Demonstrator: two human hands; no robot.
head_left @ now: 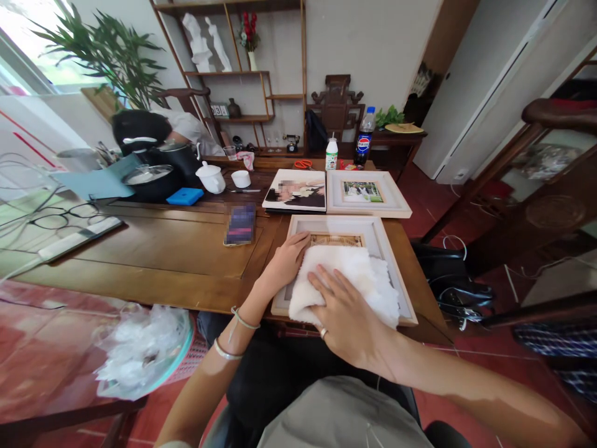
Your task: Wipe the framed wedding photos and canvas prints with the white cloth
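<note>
A white picture frame (pixel 392 249) lies flat at the near edge of the wooden table (pixel 163 249), right in front of me. A fluffy white cloth (pixel 359 274) covers its lower half. My right hand (pixel 345 311) lies flat on the cloth, fingers stretched out and a ring on one finger. My left hand (pixel 286 261) rests on the frame's left edge with fingers curled against the cloth's corner. Two bracelets sit on my left wrist.
Two more framed pictures (pixel 368 193) (pixel 296 190) lie further back, a phone (pixel 240 225) to the left. Teapot (pixel 211 177), cup, black pots, bottles (pixel 364 146) and scissors stand behind. A person leans at the far left. A bin with plastic bag (pixel 144 348) stands on the floor.
</note>
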